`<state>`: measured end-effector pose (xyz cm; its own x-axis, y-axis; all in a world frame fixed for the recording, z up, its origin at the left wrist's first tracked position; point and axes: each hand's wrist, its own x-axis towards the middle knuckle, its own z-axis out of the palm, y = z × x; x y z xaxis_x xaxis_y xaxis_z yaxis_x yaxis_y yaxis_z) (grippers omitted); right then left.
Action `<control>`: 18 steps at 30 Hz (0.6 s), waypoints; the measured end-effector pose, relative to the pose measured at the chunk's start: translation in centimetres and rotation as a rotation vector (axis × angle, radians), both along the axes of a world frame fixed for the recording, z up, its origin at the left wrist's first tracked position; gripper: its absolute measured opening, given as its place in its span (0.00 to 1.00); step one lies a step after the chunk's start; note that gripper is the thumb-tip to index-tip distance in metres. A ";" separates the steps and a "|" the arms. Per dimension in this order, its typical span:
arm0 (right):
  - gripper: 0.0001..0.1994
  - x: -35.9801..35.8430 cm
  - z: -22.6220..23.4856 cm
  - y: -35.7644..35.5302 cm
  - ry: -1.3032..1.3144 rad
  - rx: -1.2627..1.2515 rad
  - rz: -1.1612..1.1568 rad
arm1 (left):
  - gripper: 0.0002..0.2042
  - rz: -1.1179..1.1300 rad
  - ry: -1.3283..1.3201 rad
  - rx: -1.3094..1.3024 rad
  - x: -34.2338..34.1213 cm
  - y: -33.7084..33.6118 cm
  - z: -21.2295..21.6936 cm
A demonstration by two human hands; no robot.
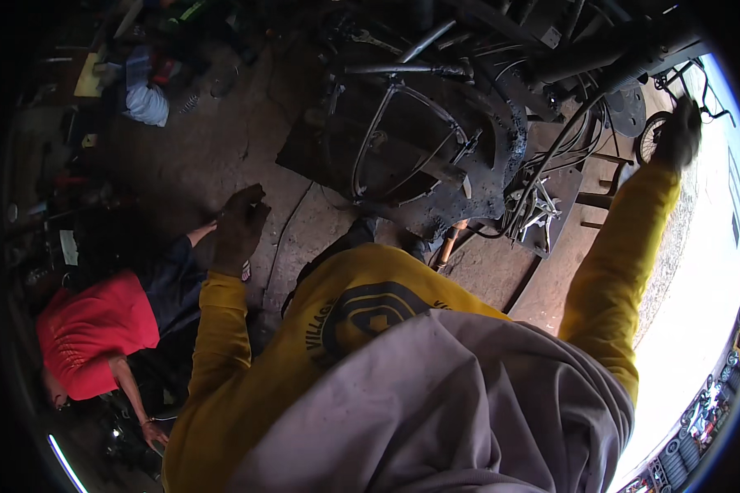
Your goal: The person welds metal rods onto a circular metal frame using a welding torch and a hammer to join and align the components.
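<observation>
My left hand [240, 226] is raised to the left of my body, its fingers loosely curled and apart, with nothing visible in it. Far out to the right, my right hand [681, 135] is stretched at arm's length and smeared by motion. Whether it holds anything cannot be made out. Ahead of me, a welded metal frame of thin bent bars [376, 131] lies on a dark metal workbench [489, 193] with a rough, jagged edge. Neither hand touches the frame. A grey metal piece with a pointed end [448, 174] rests near it.
Several wrench-like tools [538, 212] lie on a small stand beside looping cables [551, 156]. An orange-brown handle [450, 245] sticks out below the bench. A person in a red shirt [99, 333] bends down at left. A bicycle wheel [651, 138] stands by the bright opening.
</observation>
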<state>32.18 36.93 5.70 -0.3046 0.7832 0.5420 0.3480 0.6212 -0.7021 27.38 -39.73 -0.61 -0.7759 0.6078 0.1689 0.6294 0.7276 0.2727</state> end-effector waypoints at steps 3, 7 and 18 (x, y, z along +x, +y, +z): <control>0.21 5.9 0.7 -9.1 0.463 -0.121 -0.186 | 0.13 0.028 -0.012 0.101 -1.7 1.6 0.9; 0.24 13.9 -3.6 -18.5 0.317 -0.084 -0.307 | 0.11 -0.020 0.016 0.212 -5.0 6.2 2.9; 0.15 16.7 -8.2 -37.3 -0.001 -0.270 0.101 | 0.11 -0.393 -0.035 0.553 -15.6 13.6 1.5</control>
<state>48.83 -0.34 -2.47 -0.3889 0.8647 0.3179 0.2944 0.4436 -0.8465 11.77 -26.16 0.88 -0.5255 0.6773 0.5149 0.8029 0.1945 0.5635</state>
